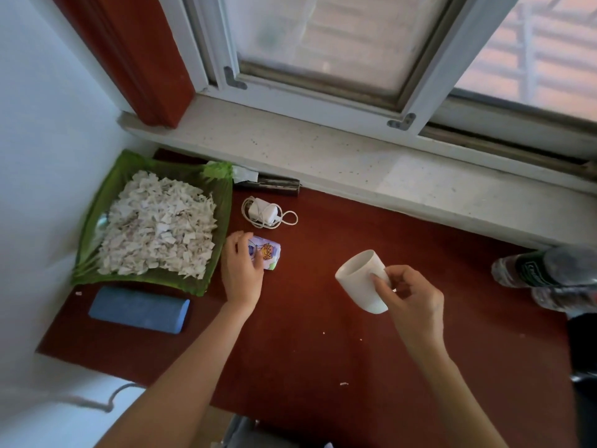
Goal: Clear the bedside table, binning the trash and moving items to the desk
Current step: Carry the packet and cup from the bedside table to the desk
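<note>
My right hand (407, 299) grips a white mug (361, 281) by its handle and holds it tilted just above the red-brown desk (323, 350). Left of it, my left hand (242, 270) rests on a small printed tissue pack (269, 255) lying on the desk, fingers curled over its left end. A white charger with a coiled cable (266, 215) lies just behind the pack.
A green tray (223, 202) heaped with torn white paper scraps sits at the left by the wall. A blue case (139, 310) lies in front of it. Plastic bottles (549, 276) lie at the right edge. A window sill (355, 156) runs behind the desk.
</note>
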The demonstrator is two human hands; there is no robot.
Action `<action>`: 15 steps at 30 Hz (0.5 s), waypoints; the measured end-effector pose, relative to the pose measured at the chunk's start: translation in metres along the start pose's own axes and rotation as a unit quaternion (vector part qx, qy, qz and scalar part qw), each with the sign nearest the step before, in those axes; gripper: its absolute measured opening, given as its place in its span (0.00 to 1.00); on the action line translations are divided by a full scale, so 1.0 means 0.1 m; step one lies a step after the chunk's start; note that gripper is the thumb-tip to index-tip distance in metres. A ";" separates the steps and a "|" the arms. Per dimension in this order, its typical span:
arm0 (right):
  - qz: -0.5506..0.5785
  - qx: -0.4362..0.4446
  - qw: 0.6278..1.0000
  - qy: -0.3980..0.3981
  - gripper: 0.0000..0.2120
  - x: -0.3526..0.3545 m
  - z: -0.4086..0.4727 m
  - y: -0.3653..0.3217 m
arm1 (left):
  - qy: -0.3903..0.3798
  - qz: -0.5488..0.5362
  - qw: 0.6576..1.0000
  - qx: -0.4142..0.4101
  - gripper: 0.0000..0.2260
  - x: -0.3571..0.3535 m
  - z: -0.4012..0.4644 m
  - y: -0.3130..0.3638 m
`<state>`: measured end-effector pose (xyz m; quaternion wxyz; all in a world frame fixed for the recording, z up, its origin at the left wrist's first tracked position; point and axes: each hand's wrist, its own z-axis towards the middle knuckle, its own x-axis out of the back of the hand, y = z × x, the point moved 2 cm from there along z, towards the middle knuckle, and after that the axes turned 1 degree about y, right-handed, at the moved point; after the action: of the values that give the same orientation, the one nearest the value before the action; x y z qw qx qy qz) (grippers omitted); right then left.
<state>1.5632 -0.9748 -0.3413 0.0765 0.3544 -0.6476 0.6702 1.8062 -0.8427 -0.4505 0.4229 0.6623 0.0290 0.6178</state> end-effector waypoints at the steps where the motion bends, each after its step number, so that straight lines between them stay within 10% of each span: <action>1: -0.001 -0.001 1.000 0.003 0.05 0.00 0.00 -0.01 | -0.002 0.025 0.999 -0.022 0.15 0.00 -0.03 -0.01; 7: 0.000 -0.010 1.000 0.023 0.04 -0.02 -0.02 -0.05 | -0.083 0.131 0.968 -0.196 0.19 -0.03 -0.16 -0.15; 15: -0.003 -0.039 0.998 0.051 0.05 -0.02 -0.15 0.02 | -0.107 0.170 0.966 -0.165 0.21 -0.06 -0.12 -0.14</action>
<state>1.5582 -0.9607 -0.3425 0.1252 0.3181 -0.6677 0.6613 1.8014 -0.8310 -0.4646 0.4158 0.6407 -0.2316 0.6025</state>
